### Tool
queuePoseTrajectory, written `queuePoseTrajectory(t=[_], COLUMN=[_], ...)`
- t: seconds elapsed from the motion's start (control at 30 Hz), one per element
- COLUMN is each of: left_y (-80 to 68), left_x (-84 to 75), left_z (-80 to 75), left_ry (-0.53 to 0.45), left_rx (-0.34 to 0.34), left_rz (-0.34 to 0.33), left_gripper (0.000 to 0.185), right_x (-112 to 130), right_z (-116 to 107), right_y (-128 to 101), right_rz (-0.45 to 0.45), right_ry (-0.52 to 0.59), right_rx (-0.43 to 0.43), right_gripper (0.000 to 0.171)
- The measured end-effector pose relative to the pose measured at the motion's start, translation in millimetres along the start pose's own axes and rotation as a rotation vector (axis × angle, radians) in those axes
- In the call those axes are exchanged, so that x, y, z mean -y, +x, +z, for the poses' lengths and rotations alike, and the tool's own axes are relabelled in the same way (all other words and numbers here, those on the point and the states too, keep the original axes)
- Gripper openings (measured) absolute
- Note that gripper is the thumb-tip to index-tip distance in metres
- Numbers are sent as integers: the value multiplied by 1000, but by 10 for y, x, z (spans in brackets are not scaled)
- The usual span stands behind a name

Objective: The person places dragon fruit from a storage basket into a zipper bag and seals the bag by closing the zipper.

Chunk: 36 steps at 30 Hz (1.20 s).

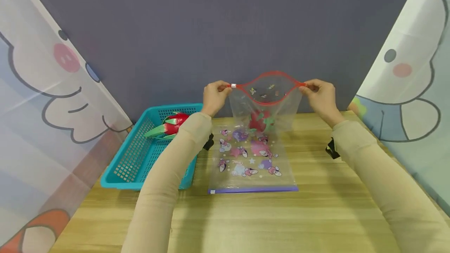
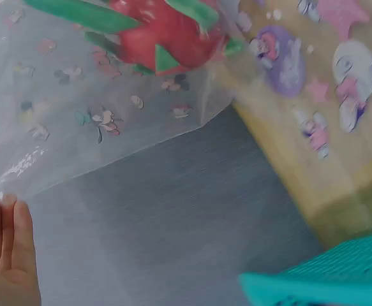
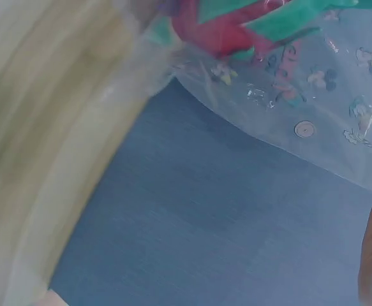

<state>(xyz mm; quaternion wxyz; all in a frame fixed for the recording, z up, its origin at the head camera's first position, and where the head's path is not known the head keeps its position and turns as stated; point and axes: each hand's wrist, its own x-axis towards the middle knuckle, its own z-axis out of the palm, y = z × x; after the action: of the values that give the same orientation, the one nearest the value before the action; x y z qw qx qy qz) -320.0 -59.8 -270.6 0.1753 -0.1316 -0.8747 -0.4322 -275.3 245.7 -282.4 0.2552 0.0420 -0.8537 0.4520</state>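
I am counting two zip bags and two dragon fruits. My left hand (image 1: pixel 215 96) and right hand (image 1: pixel 321 97) are pinching the red-zip bag (image 1: pixel 266 102) open above the worktop (image 1: pixel 316 175), one dragon fruit (image 1: pixel 259 120) inside; the second bag (image 1: pixel 250 159) is lying beneath, another fruit (image 1: pixel 172 125) in the basket (image 1: pixel 140 155) left.

Clear glossy plastic zip bag (image 1: pixel 266 104), thin, crinkly. Teal perforated plastic basket (image 1: pixel 140 155), smooth. Wood-grain table (image 1: pixel 316 206), matt. Matt cloth backdrop (image 1: pixel 211 30), fine weave.

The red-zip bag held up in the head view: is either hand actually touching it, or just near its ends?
Touching. In the head view the left hand pinches one end of the red-zip bag at its rim, and the right hand pinches the other, with the mouth bowed open between them.
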Motion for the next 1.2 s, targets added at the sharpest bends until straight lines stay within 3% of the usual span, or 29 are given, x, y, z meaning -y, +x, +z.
queuePoseTrajectory(t=[0.1, 0.27, 0.5, 0.73, 0.87, 0.93, 1.07, 1.2], left_y=[-4, -94, -249, -375, -482, -536, -611, -669], left_x=[-108, -235, -149, -61, -15, -10, -40, -61], left_z=[-87, -233, -227, -222, -229, -248, -301, -361], left_ry=[-34, -93, -126, -196, -215, -223, -242, -255], left_rx=[-33, -30, 41, 43, 82, 87, 69, 34], left_rz=[2, -28, -78, -75, -69, -67, -46, -26], left_gripper=[19, 16, 19, 18, 18, 17, 16, 17], right_x=[79, 176, 77, -11, -42, -51, -42, -19], right_z=[-89, -239, -229, -154, -133, -128, -154, -222], right_y=[27, 11, -83, -180, -269, -294, -285, -252], right_rz=[60, 104, 157, 96, 83, 70, 32, 73], right_ry=[67, 148, 145, 211, 251, 287, 434, 400], right_rx=[-29, -23, -2, 53, 92, 84, 41, -6], right_gripper=[31, 29, 28, 25, 10, 3, 4, 7])
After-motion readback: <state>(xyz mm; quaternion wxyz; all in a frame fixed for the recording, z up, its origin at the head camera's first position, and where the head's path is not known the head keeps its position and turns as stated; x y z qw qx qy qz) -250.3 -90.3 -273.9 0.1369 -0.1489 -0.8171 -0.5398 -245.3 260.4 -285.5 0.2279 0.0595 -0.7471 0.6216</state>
